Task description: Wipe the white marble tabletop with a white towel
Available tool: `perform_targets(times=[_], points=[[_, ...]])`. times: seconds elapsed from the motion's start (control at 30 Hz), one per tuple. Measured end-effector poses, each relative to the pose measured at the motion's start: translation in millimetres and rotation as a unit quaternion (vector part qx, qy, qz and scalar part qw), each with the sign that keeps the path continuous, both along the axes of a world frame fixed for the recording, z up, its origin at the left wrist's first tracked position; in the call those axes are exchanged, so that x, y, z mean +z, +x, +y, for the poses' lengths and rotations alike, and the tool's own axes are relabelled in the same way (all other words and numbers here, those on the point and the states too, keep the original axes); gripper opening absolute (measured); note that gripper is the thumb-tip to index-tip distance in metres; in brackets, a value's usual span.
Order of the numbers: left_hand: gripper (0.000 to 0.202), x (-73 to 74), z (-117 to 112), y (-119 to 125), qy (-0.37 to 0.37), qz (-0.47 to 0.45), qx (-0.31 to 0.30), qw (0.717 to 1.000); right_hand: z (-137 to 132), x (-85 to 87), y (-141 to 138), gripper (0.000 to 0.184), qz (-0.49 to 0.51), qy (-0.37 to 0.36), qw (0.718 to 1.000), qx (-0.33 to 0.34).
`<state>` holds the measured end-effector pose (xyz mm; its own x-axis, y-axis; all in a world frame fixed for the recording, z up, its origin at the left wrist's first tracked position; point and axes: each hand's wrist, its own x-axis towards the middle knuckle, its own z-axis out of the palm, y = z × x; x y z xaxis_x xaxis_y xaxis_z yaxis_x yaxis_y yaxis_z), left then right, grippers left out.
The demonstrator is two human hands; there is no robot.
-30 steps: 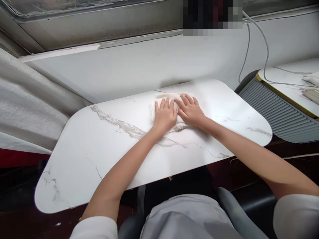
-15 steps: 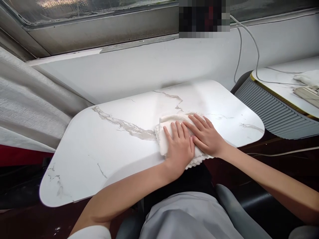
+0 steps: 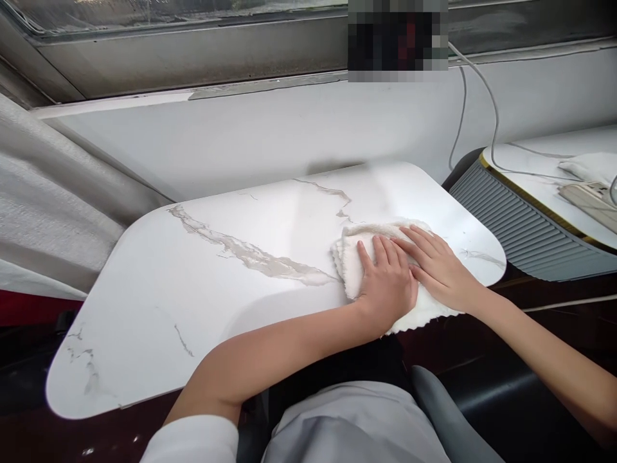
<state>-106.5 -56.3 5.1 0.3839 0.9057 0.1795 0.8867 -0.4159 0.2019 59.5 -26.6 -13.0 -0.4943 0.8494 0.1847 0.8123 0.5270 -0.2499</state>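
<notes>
A folded white cloth (image 3: 354, 257) with a scalloped edge lies on the white marble-patterned table (image 3: 159, 270), towards its right part. Pressed flat on top of the cloth is my left hand (image 3: 389, 276), fingers stretched out and slightly apart. My right hand (image 3: 443, 267) also rests flat on the cloth, just to the right, its fingers spread and its thumb close to the left hand. A corner of the cloth hangs past the table's near edge below my hands.
A second table (image 3: 535, 218) with a ribbed grey side stands at the right, bearing a power strip (image 3: 588, 199) and a white cloth. A cable (image 3: 496, 109) runs down to it. Curtains (image 3: 48, 186) hang at the left; a wall and window frame lie behind.
Both hands have slid to the right across the table, carrying the cloth along beneath them. The view has shifted slightly.
</notes>
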Motion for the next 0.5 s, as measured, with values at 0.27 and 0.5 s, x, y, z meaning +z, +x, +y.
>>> perform_targets(times=[0.27, 0.5], points=[[0.055, -10.2, 70, -18, 0.022, -0.039, 0.025, 0.999, 68, 2.2, -21, 0.065, -0.018, 0.001, 0.999, -0.030], [0.052, -9.3, 137, -47, 0.012, -0.056, 0.156, 0.986, 148, -8.6, -52, 0.065, -0.049, 0.037, 0.997, -0.050]])
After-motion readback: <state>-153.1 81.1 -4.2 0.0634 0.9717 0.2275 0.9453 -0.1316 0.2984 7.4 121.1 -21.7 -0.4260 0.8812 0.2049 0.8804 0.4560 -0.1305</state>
